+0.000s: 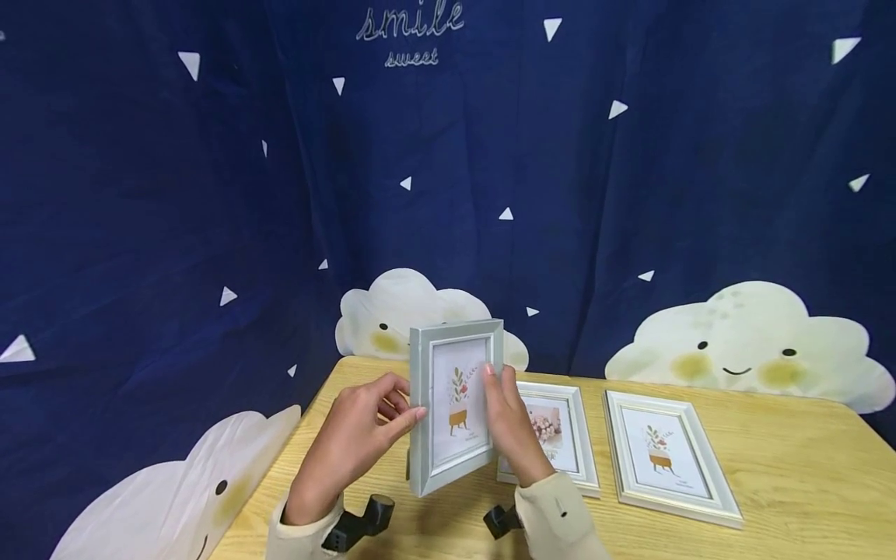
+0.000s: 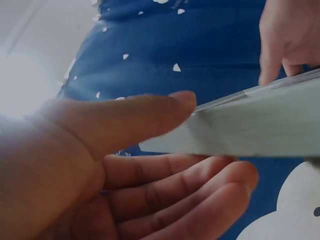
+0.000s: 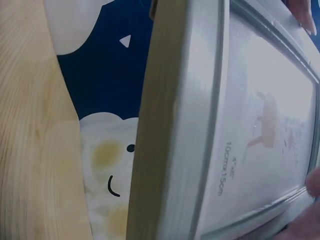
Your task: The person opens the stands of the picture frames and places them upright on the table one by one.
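A silver-grey picture frame (image 1: 458, 397) with a potted-plant print stands upright in the air above the table, held between both hands. My left hand (image 1: 350, 432) holds its left side, thumb on the front edge and fingers curled behind. From the left wrist view, the side of the picture frame (image 2: 260, 127) runs between that thumb and the fingers. On the opposite side, my right hand (image 1: 516, 432) grips the edge with its thumb over the front; its other fingers are mostly hidden. In the right wrist view, the picture frame (image 3: 200, 125) shows its lower edge and print close up.
Two more picture frames lie face up on the wooden table (image 1: 784, 467): one with a flower photo (image 1: 584, 435), partly behind my right hand, and one with a plant print (image 1: 672, 455) further right. A dark blue curtain (image 1: 455, 155) with clouds hangs behind.
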`<state>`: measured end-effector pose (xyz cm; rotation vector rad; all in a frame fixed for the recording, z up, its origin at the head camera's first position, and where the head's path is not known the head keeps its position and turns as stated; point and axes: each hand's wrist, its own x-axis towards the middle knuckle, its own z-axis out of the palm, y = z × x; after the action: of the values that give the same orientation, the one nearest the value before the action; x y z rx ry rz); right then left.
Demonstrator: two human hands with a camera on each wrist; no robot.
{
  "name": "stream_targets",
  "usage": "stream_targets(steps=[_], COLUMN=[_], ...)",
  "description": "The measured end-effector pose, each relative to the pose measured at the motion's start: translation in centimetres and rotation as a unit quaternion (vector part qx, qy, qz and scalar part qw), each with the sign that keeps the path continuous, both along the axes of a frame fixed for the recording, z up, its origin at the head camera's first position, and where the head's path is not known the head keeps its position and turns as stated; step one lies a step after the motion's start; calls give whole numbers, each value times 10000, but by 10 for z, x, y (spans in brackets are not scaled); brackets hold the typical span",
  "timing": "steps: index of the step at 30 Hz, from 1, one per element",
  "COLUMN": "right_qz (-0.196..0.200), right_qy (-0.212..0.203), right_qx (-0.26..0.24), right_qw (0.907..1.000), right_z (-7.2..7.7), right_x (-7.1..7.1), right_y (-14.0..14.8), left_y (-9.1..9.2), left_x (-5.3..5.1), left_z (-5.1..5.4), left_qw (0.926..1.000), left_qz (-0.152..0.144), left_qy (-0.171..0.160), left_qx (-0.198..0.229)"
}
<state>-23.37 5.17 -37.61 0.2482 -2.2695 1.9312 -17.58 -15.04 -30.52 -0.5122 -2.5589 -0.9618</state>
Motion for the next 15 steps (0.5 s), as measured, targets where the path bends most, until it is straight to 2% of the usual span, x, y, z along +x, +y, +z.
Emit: stream_targets(steps=[5, 9, 12, 15], right_qz=[-279, -336, -394, -423], right_qy=[37, 140, 152, 91], right_qx=[8, -32, -48, -69], right_qw=[9996, 9993, 9991, 9990], right_z=[-1, -1, 0, 0], right_x=[-1, -3, -3, -3], right_y=[5, 7, 7, 6], left_y=[-3, -10, -15, -17], left_x=[2, 2, 2, 3], left_z=[0, 0, -2, -4], left_qw=[9989, 9972, 9944, 9876], left_qz=[-431, -622, -726, -1054], left_qy=[141, 169, 21, -245], left_qx=[-140, -369, -764, -1134])
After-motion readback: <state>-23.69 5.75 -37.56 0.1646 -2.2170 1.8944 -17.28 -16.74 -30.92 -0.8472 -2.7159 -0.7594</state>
